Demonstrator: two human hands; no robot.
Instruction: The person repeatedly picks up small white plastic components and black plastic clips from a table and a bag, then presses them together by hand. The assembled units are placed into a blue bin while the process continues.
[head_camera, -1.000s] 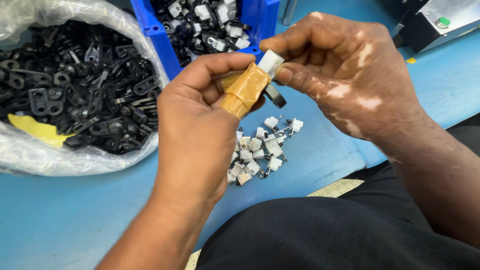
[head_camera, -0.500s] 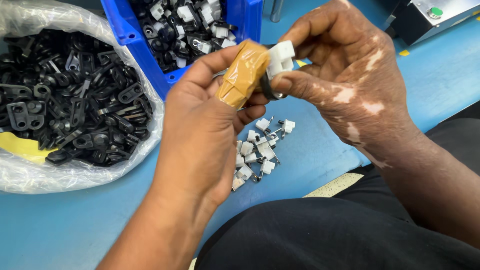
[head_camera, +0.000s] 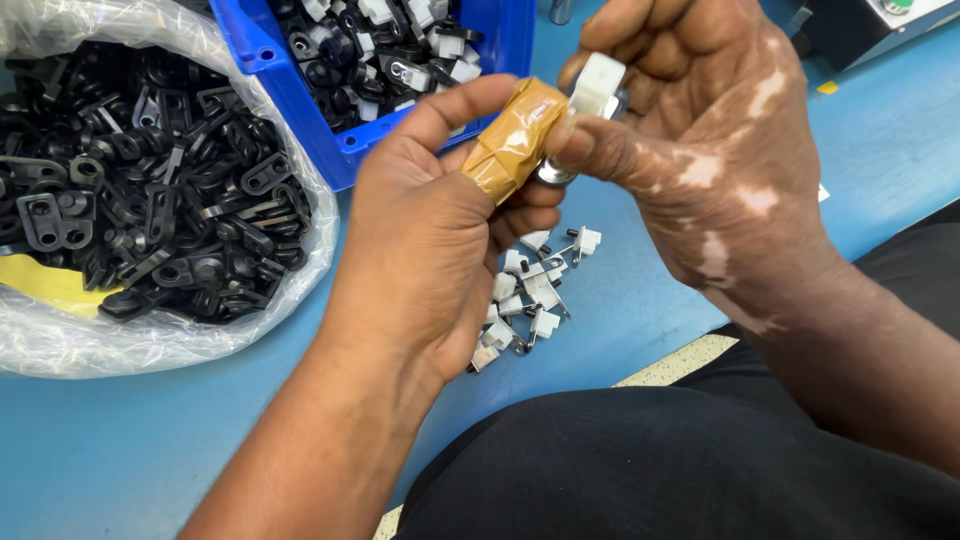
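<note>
My left hand (head_camera: 430, 230) and my right hand (head_camera: 690, 140) meet above the blue table, both pinching one small part. The part is a white plastic clip (head_camera: 597, 82) joined to a dark metal piece that is mostly hidden by my fingers. Brown tape (head_camera: 512, 138) wraps my left thumb, which presses against the part. My right fingers curl around the white clip from the right. Below the hands lies a small pile of white clips with metal pins (head_camera: 525, 290) on the table.
A clear plastic bag (head_camera: 150, 190) full of black plastic brackets lies at the left. A blue bin (head_camera: 350, 150) holding assembled black and white parts stands behind the hands. A dark machine (head_camera: 860, 30) sits at the top right. My dark-clothed lap fills the lower right.
Both hands have risen and shifted slightly toward the blue bin, still holding the part together. The white clip now sits higher between my right fingers.
</note>
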